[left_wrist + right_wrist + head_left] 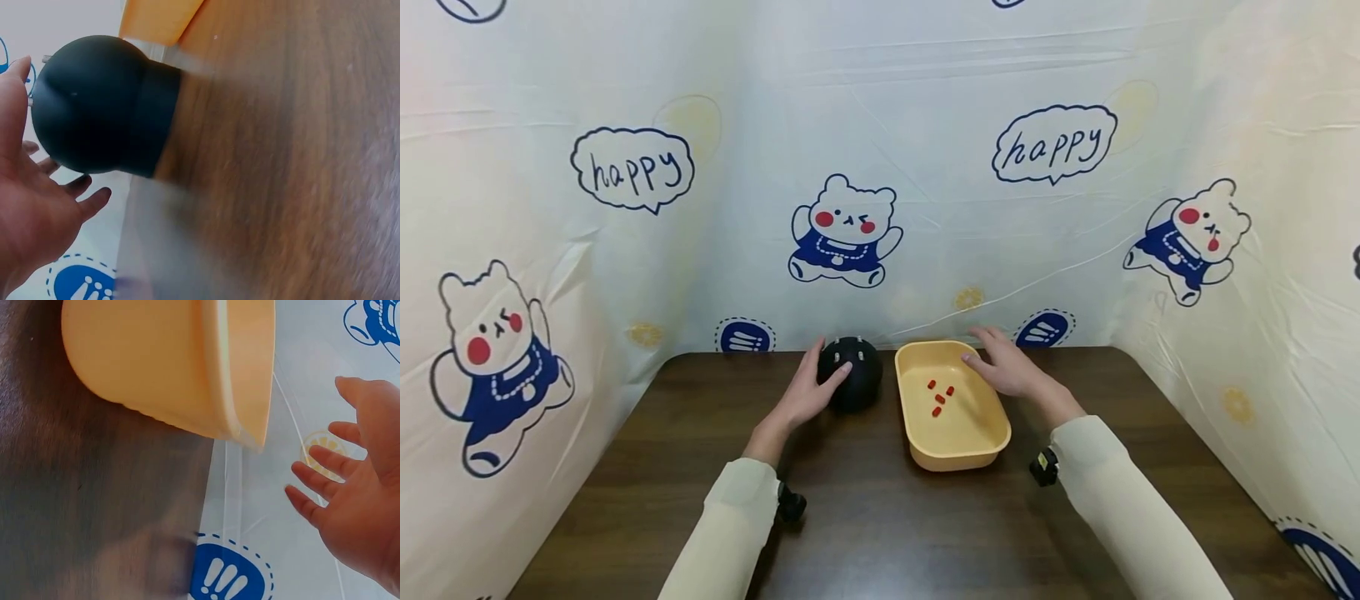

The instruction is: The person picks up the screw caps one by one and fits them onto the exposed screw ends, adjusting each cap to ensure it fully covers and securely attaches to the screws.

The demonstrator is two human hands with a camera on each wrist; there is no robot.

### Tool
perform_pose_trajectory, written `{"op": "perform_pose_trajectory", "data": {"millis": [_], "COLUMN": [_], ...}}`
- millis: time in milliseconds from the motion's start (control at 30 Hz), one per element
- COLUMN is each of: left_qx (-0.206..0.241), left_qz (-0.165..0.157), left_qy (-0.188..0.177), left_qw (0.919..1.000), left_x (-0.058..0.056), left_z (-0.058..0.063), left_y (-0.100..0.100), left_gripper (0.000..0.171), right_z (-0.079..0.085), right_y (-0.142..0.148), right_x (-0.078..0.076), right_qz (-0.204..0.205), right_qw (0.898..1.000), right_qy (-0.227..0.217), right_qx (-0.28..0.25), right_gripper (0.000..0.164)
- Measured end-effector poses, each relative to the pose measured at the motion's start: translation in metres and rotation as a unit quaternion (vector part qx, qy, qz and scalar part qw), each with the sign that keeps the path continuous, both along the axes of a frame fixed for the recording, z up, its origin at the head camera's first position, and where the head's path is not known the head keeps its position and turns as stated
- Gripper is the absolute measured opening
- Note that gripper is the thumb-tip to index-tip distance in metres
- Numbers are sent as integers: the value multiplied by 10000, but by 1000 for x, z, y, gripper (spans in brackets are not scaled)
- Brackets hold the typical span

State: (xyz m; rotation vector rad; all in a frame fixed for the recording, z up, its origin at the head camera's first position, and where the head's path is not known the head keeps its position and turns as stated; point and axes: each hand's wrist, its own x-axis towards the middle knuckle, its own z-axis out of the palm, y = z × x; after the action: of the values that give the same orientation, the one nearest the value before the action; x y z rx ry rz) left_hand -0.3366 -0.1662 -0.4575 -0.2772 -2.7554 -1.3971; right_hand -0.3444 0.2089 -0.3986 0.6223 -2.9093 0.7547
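Note:
A round black ball-like object (859, 385) on a short cylindrical base stands near the table's far edge, with several small metal pins on its top. My left hand (805, 392) reaches around its left side, thumb over its near face in the head view. In the left wrist view the fingers (95, 204) are spread and loosely bent beside the black object. To its right sits a yellow plastic basin (958, 461) holding several small red pieces (940, 399). My right hand (1011, 371) hovers by the basin's far right rim, fingers extended and spread, holding nothing.
The dark brown wooden table (865, 533) reaches up to a pale printed curtain (940, 225) at the back and both sides. Small black devices sit at my left wrist (790, 504) and right wrist (1044, 467).

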Motion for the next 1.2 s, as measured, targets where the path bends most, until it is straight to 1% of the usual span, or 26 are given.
{"op": "perform_pose_trajectory", "data": {"millis": [167, 300, 500, 733, 967, 1200], "left_qx": [31, 5, -136, -179, -331, -408], "left_qz": [37, 62, 99, 233, 273, 182], "left_qy": [-13, 11, 65, -40, 33, 172], "left_qw": [10000, 10000, 9998, 9996, 9991, 9989], "left_x": [-2, -5, -7, -8, -11, -15], "left_z": [-3, -3, -1, -1, -4, -5], "left_y": [8, 11, 14, 16, 17, 19], "left_gripper": [99, 101, 100, 103, 103, 103], "right_z": [-3, -5, -3, -9, -11, -12], "right_y": [-7, -13, -22, -30, -35, -39], "right_x": [-2, -5, -9, -15, -20, -27], "right_qz": [3, 128, 354, 570, 520, 635], "right_qw": [9998, 9997, 9991, 9978, 9964, 9926], "right_qy": [96, 57, -216, -344, -647, -851], "right_qx": [-189, -216, -72, 37, 173, 585], "right_gripper": [53, 48, 45, 43, 42, 39]}}
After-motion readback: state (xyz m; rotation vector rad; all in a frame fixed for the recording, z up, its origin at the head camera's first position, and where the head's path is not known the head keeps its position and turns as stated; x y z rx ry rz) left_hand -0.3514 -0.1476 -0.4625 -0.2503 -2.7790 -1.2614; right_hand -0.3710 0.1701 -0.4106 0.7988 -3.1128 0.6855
